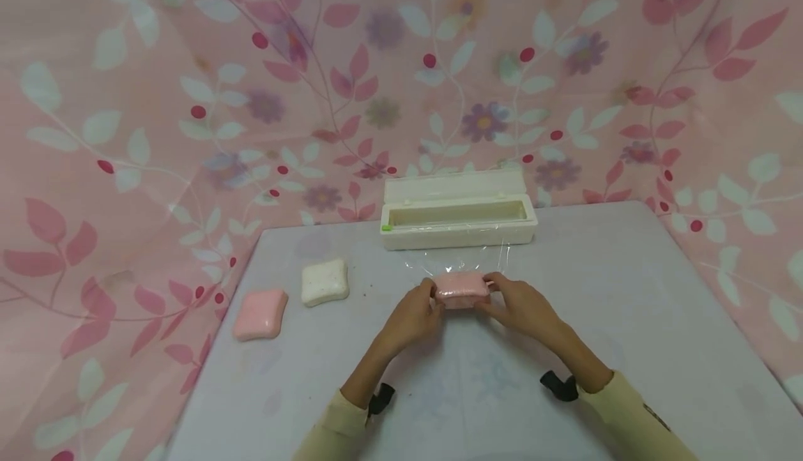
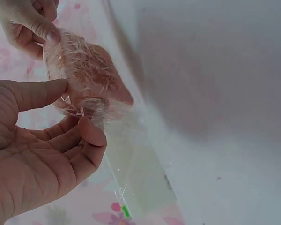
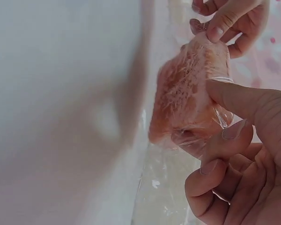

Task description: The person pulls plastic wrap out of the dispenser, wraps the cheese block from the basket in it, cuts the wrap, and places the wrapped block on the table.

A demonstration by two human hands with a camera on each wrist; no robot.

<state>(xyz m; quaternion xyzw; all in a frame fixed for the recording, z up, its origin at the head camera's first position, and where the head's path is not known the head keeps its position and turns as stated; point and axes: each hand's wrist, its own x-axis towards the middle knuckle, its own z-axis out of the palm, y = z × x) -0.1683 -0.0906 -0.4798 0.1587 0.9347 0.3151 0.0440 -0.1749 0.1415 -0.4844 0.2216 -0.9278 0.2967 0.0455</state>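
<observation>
A pink soap bar [image 1: 463,285], wrapped in clear plastic film, sits between both hands over the middle of the table. My left hand [image 1: 410,318] grips its left end, the thumb lying on the wrapped side in the left wrist view. At the right end, my right hand [image 1: 527,307] pinches the bar between thumb and fingers. Crinkled film covers the soap's side [image 3: 192,89] in the right wrist view. A loose stretch of cling film [image 3: 164,180] runs from the soap toward the white dispenser box [image 1: 458,239], whose lid stands open behind.
Left of the hands lie a speckled white soap bar [image 1: 324,282] and an unwrapped-looking pink soap bar [image 1: 260,314]. A pale cloth covers the table [image 1: 602,273]. Behind it hangs a pink floral curtain [image 1: 439,84]. A green tab [image 1: 386,227] marks the box's left corner.
</observation>
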